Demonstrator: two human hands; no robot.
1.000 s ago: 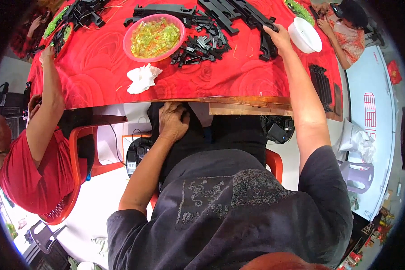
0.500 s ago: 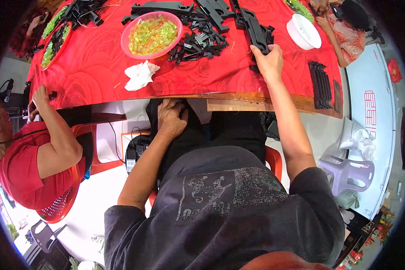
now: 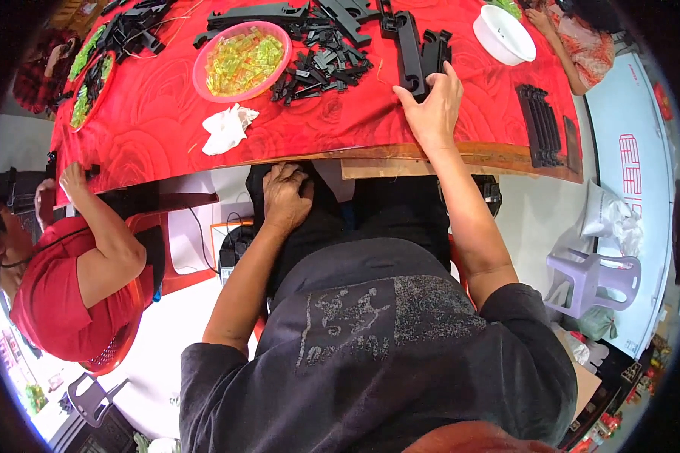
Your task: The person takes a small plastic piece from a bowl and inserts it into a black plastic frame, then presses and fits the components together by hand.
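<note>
Matt black plastic bracket; glossy tablecloth

Two long black plastic bars lie side by side on the red-covered worktop, notched along their edges, running away from its near edge.

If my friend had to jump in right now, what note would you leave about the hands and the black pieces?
Right hand: on the red table, fingers on a long black plastic piece.
Left hand: empty, resting on the lap below the table edge.
Things: pile of small black parts beside a pink bowl of yellow-green bits; row of black pieces at the right.
Done: cannot tell from this view.
Left: the loose pile is unsorted.
</note>
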